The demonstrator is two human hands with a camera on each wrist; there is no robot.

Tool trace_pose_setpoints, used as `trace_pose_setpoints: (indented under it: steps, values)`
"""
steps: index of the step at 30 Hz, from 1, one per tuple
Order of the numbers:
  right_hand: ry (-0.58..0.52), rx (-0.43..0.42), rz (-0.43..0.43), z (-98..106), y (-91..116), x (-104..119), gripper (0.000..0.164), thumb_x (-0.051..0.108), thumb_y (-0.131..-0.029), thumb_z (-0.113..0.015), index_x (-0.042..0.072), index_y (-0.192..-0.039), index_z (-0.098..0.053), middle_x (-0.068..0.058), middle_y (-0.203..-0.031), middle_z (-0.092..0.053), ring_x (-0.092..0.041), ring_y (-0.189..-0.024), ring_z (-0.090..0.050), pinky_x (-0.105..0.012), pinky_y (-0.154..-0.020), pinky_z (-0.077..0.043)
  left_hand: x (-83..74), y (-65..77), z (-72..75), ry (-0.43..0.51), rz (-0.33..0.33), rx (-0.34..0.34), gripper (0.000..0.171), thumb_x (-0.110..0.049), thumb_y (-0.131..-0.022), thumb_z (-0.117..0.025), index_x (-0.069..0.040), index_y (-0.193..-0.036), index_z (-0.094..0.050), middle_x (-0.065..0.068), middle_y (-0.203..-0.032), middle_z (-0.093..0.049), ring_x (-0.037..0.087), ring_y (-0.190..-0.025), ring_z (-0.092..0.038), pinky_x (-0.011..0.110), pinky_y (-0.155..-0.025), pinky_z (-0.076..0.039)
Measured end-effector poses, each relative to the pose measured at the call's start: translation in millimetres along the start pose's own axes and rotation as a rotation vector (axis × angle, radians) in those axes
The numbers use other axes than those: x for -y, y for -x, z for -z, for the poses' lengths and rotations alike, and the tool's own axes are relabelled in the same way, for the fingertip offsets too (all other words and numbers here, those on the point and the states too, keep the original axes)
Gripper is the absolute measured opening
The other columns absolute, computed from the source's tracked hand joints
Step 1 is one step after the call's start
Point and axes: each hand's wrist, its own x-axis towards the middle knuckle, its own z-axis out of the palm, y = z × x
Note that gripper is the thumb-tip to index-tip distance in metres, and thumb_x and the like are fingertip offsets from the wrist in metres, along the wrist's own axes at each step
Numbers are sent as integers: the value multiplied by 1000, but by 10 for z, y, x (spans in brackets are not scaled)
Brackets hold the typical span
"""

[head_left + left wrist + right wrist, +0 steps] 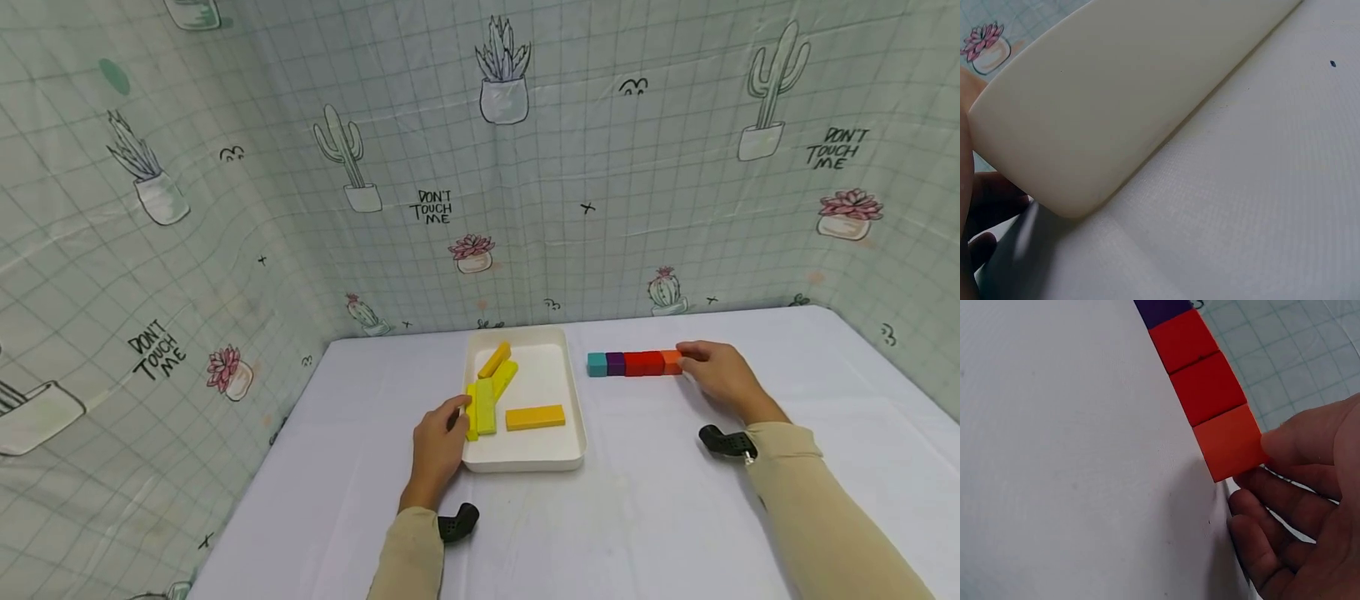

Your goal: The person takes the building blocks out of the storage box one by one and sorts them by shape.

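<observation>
My left hand [438,446] is at the left side of a white tray [525,457], with its wall between thumb and fingers; some fingertips show below the wall in the left wrist view. Several yellow and yellow-green blocks lie in the tray, one yellow block [536,417] crosswise and one yellow-green block [486,407] close to my left fingers. My right hand [723,375] pinches the orange cube [1230,444] at the right end of a row. Leftward from it run two red cubes [1209,387], a purple cube [615,364] and a teal cube [597,365], all touching.
A white cloth covers the table [645,517]. Behind and beside it hangs a checked curtain [555,167] printed with potted plants. Each wrist wears a black device, such as the one [459,523] on the left.
</observation>
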Motion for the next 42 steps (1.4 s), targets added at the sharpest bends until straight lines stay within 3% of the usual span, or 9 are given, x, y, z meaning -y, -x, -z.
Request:
trace_pose_setpoints:
  steps: [5, 9, 13, 16, 20, 29, 42]
  values:
    - [0, -78, -4, 75, 46, 80, 50, 28, -103, -48, -5, -141, -51, -32, -137, -52, -47, -123, -47, -62, -100, -40, -11, -8, -5, 12, -19, 6, 33, -20, -98, -59, -20, -129, -69, 5, -124, -67, 25, -110, -58, 50, -101, -45]
    - [-58, -112, 34, 88, 78, 233, 50, 35, -103, -49, -2, -136, -56, -27, -127, -60, -42, -111, -55, -53, -90, -50, -8, 0, -16, 21, -27, 4, 33, -19, -98, -59, -19, -129, -69, 6, -124, -67, 26, -110, -59, 50, -102, -45]
    - [-210, -45, 41, 43, 88, 338, 52, 41, -103, -52, 1, -136, -57, -22, -122, -63, -33, -101, -61, -34, -81, -54, 0, 3, -25, 21, -35, -2, 32, -19, -98, -58, -19, -128, -69, 6, -122, -68, 25, -108, -59, 50, -101, -46]
    - [-277, 17, 53, -34, 73, 396, 50, 38, -101, -57, 2, -135, -58, -19, -119, -66, -27, -100, -63, -27, -78, -54, 6, 3, -29, 15, -35, -2, 32, -19, -97, -58, -19, -128, -70, 6, -122, -68, 25, -106, -59, 49, -100, -46]
    - [-328, 115, 102, -153, 17, 530, 50, 35, -98, -64, 1, -135, -58, -18, -117, -68, -25, -100, -66, -29, -79, -55, 15, 3, -21, 12, -30, -2, 32, -19, -97, -59, -20, -128, -70, 5, -121, -68, 24, -105, -58, 49, -99, -47]
    - [-421, 290, 197, -413, -19, 908, 43, 26, -96, -68, 0, -130, -60, -24, -119, -66, -33, -102, -64, -37, -80, -55, 5, 3, 9, 16, -51, -4, 32, -18, -97, -59, -20, -128, -69, 7, -120, -68, 26, -111, -60, 49, -100, -46]
    - [-417, 406, 238, -718, -5, 1386, 39, 22, -94, -68, 0, -126, -62, -22, -123, -65, -39, -108, -61, -37, -81, -55, 4, 5, 41, 14, -45, 4, 33, -19, -98, -58, -19, -129, -68, 7, -124, -67, 26, -114, -59, 50, -102, -45]
